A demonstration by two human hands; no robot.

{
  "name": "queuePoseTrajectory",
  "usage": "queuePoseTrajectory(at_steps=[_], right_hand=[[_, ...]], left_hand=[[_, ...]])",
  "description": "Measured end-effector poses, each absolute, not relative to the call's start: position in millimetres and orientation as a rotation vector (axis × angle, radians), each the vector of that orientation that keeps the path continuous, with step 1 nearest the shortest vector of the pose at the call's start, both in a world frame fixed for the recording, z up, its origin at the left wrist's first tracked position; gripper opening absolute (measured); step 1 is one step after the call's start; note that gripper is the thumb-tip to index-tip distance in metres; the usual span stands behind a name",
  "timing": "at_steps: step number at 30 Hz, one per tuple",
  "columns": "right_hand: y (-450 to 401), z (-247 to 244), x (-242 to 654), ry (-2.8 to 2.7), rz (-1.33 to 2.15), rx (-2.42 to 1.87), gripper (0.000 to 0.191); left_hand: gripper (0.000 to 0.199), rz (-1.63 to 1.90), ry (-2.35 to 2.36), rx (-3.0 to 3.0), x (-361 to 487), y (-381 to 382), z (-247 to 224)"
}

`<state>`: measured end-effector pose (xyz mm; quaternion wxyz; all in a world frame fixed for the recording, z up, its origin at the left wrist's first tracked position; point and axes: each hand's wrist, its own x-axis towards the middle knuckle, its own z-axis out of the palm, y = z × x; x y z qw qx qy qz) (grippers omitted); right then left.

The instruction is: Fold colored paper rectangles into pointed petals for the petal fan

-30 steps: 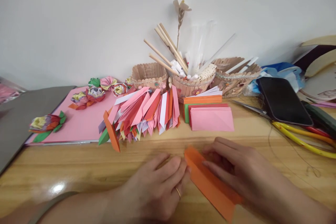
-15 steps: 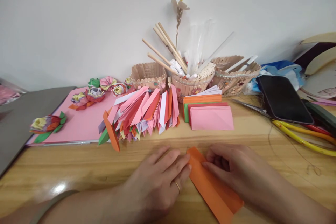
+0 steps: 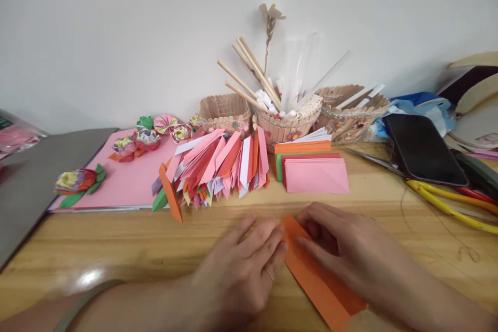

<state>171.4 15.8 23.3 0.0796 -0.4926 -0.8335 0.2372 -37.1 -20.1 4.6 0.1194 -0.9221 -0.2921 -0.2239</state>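
Observation:
A folded strip of orange paper [image 3: 317,280] lies slantwise on the wooden table, with a crease running along its length. My left hand [image 3: 243,267] rests to its left with fingers stretched out, the fingertips on the paper's upper left edge. One finger carries a ring. On the other side, my right hand [image 3: 346,249] is curled at the paper's right edge, its thumb over the top and its fingers bent behind the edge. Part of the paper's right side is hidden under this hand.
Beyond my hands stand pink folded papers [image 3: 317,176] and a bunch of folded paper pieces [image 3: 221,166]. Paper flowers [image 3: 80,180] lie left on a pink sheet [image 3: 120,187]. Stick-sided baskets [image 3: 288,129] line the wall. Scissors [image 3: 447,202] and a phone [image 3: 424,150] lie right.
The whole view has shifted slightly, moving things a little to the right. My right hand has slid slightly up along the orange paper, while my left fingertips stay at its edge.

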Motion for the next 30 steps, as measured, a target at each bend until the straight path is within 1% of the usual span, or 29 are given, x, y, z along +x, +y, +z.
queuePoseTrajectory(at_steps=[4,7,12,17,22,27,30], right_hand=[[18,18,170,-2.438,0.706,-1.46,0.014],[19,14,170,-2.407,0.68,-1.429,0.011],[18,12,173,-2.448,0.575,-1.181,0.017],[13,11,176,-2.536,0.341,-0.966,0.019],[10,14,176,-2.587,0.213,-0.828,0.023],[9,19,175,-2.655,0.079,-0.782,0.035],[9,22,175,-2.678,0.012,-0.762,0.036]], left_hand=[[0.034,-0.69,-0.916,-2.728,-38,-19,6],[0.032,-0.708,-0.918,-2.746,-40,-18,6],[0.025,-0.615,-0.826,-2.797,-50,-10,8],[0.03,-0.529,-0.67,-2.859,-60,2,15],[0.031,-0.503,-0.626,-2.81,-59,4,15],[0.031,-0.507,-0.601,-2.75,-57,2,17],[0.028,-0.519,-0.622,-2.748,-56,1,17]])
